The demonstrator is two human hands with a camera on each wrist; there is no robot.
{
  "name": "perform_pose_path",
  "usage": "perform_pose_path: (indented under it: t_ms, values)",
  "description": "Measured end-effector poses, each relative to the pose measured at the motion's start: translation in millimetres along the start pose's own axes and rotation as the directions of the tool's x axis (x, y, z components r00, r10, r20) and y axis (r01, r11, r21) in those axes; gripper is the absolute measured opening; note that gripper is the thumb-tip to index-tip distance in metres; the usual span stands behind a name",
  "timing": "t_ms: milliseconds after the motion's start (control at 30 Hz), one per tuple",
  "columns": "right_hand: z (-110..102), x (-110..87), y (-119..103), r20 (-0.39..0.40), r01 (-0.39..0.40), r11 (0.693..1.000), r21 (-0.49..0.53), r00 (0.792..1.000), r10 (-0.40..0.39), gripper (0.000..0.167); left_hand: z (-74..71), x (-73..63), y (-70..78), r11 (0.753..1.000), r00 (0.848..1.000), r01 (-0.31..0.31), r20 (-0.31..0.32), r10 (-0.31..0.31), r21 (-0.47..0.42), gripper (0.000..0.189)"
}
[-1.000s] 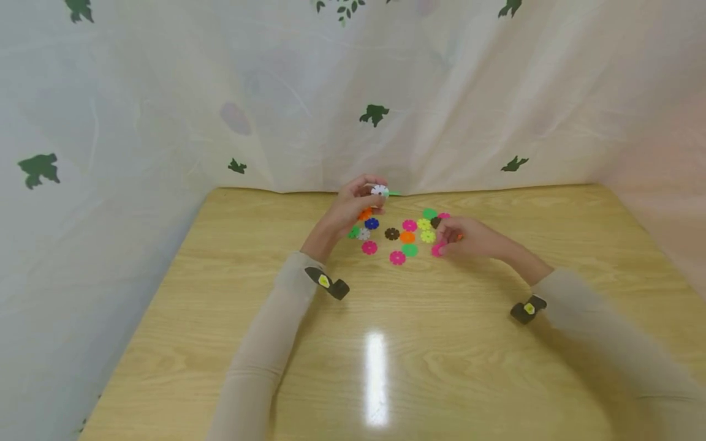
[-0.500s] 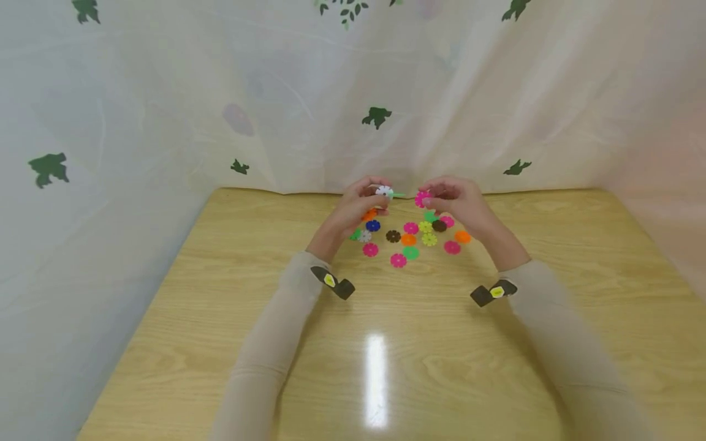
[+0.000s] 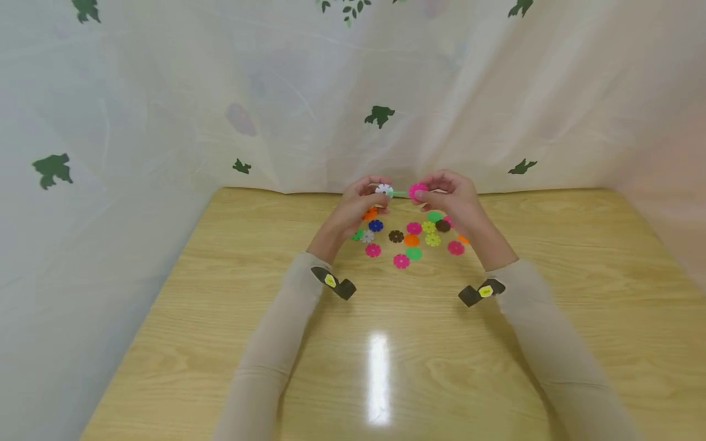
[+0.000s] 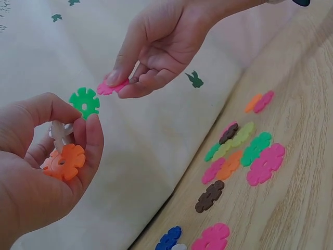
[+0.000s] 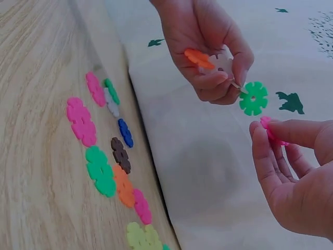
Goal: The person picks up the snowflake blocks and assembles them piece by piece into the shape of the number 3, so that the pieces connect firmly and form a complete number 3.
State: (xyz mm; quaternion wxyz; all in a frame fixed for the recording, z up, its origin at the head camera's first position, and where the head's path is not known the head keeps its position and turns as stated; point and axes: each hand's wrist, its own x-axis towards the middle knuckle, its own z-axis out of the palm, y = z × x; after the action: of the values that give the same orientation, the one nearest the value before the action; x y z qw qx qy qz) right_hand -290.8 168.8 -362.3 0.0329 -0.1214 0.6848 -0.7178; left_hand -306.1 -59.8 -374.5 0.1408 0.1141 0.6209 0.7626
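Note:
My left hand (image 3: 353, 211) holds a small chain of notched plastic flower discs above the table's far edge. The chain has an orange disc (image 4: 65, 162) by the palm, a white disc (image 5: 222, 66) between the fingers, and a green disc (image 4: 85, 102) sticking out past the fingertips. Opposite it, my right hand (image 3: 458, 199) pinches a pink disc (image 4: 112, 87) between thumb and fingers. The pink disc's edge is right at the green disc's rim; I cannot tell whether they touch.
Below the hands, loose discs lie on the wooden table (image 3: 331, 343), among them a blue disc (image 3: 375, 225), a brown disc (image 3: 396, 236) and a yellow disc (image 3: 432, 240). A pale curtain (image 3: 309, 122) with green prints hangs along the table's back edge.
My right hand has lifted a pink disc from the right of the loose discs and brought it up and left to the green disc. My left hand has stayed almost still.

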Motion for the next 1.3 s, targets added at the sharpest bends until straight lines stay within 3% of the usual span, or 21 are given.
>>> perform_pose_path:
  t_ms: [200, 433, 700, 967, 1100, 1300]
  values:
    - [1.5, 1.0, 2.2, -0.005, -0.013, 0.998, 0.069, 1.000, 0.013, 0.013, 1.3, 0.5, 0.1, 1.000, 1.000, 0.006, 0.011, -0.006, 0.005, 0.042]
    - [5.9, 0.6, 1.6, -0.002, -0.026, 0.997, 0.079, 1.000, 0.027, 0.014, 2.5, 1.6, -1.9, 1.000, 1.000, 0.002, 0.013, -0.001, -0.014, 0.025]
    - [7.7, 0.7, 3.9, 0.003, -0.020, 0.996, 0.086, 1.000, 0.020, 0.013, 3.8, 1.1, -3.0, 1.000, 1.000, -0.002, 0.031, 0.002, 0.008, 0.036]
    - [7.0, 1.4, 6.8, -0.011, -0.021, 0.999, 0.039, 1.000, 0.021, 0.014, 6.2, 0.2, -3.7, 1.000, 1.000, 0.015, 0.014, -0.015, -0.001, 0.019]
    - [6.1, 1.2, 6.4, -0.034, -0.008, 1.000, 0.019, 0.999, 0.009, 0.014, 6.3, 0.2, -4.1, 0.998, 1.000, 0.018, 0.007, -0.018, -0.052, 0.018]
    - [4.9, -2.5, 0.8, -0.044, 0.025, 0.999, -0.029, 0.999, -0.027, 0.014, 6.4, -0.8, -2.6, 0.999, 1.000, 0.009, -0.013, -0.010, -0.052, 0.021]
